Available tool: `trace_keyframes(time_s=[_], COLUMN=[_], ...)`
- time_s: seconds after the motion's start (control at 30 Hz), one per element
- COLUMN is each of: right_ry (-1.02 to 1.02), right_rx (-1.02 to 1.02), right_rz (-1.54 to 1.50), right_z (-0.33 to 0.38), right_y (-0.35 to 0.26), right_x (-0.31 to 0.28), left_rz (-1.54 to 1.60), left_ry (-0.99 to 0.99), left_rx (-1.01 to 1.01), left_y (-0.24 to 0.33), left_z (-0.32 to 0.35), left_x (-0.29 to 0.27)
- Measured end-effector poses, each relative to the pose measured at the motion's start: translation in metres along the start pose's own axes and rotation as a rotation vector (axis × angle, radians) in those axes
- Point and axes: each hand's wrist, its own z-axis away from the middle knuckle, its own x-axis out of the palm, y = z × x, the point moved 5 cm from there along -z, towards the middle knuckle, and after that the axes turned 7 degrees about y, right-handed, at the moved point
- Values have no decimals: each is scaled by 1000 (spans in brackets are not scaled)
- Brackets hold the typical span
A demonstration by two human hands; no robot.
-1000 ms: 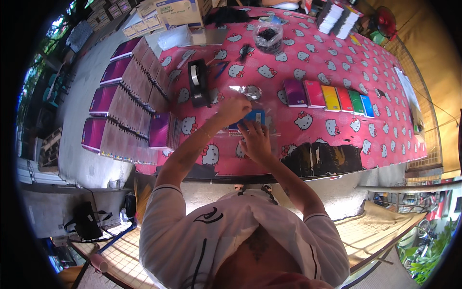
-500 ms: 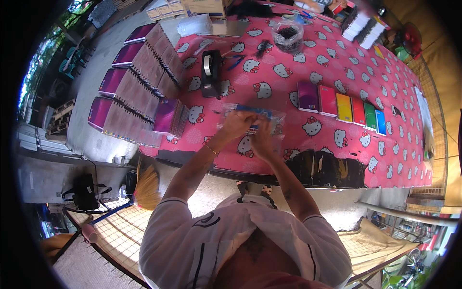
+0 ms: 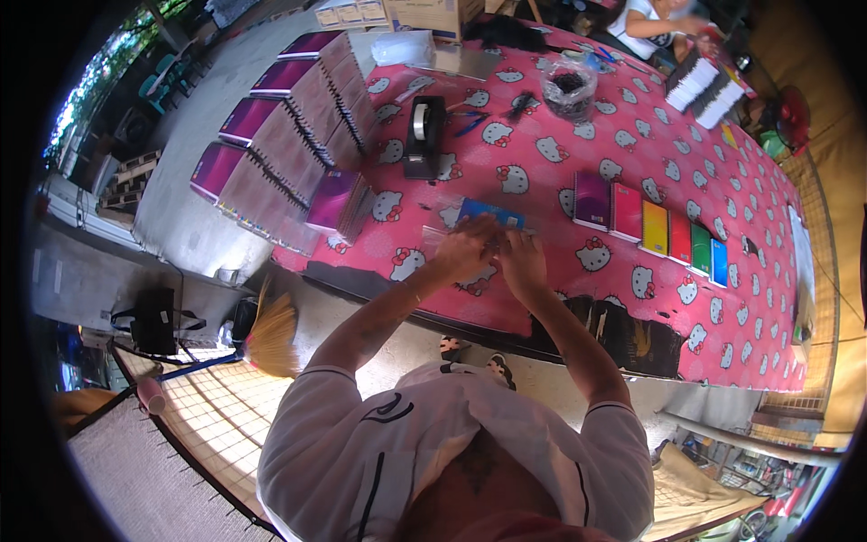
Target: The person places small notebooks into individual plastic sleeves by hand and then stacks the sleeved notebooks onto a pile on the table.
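Note:
A blue notebook [image 3: 477,208] lies flat near the front of the pink table, its near part covered by my hands. Clear plastic wrapping [image 3: 435,237] shows around it, sticking out to the left. My left hand [image 3: 464,253] is closed at the notebook's near edge with bent fingers on the plastic. Close beside it, my right hand [image 3: 522,256] is also closed on the plastic, fingertips toward the notebook. The exact grip of the fingertips is hard to see. A black tape dispenser [image 3: 424,140] stands just beyond, to the left.
Tall stacks of purple spiral notebooks [image 3: 271,117] fill the left side, with a shorter purple stack [image 3: 336,200] nearer. A row of coloured notebooks [image 3: 654,226] lies right. Farther back are pliers [image 3: 471,123], a bag of black pieces [image 3: 569,90] and a co-worker [image 3: 646,27] beside white stacks [image 3: 694,81].
The whole view has shifted as my head turned. My hands have drawn slightly nearer along the notebook, and more of its blue cover shows. The co-worker at the back is more in view.

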Motion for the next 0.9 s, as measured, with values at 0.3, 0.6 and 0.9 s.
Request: trace_keyframes(time_s=[0.3,0.6,0.9], right_ry=[65,88,210], right_rx=[-41,4,-46], right_rz=[-27,-63,-140], right_z=[-2,5,9], right_y=[-3,5,15], right_x=[-15,-18,-14], left_rz=[23,1172,-223], left_ry=[574,592,148], left_rx=[-544,-1026,-924], left_y=[-171,-201,-196], left_z=[-26,-21,-11], left_x=[-59,-22,-59])
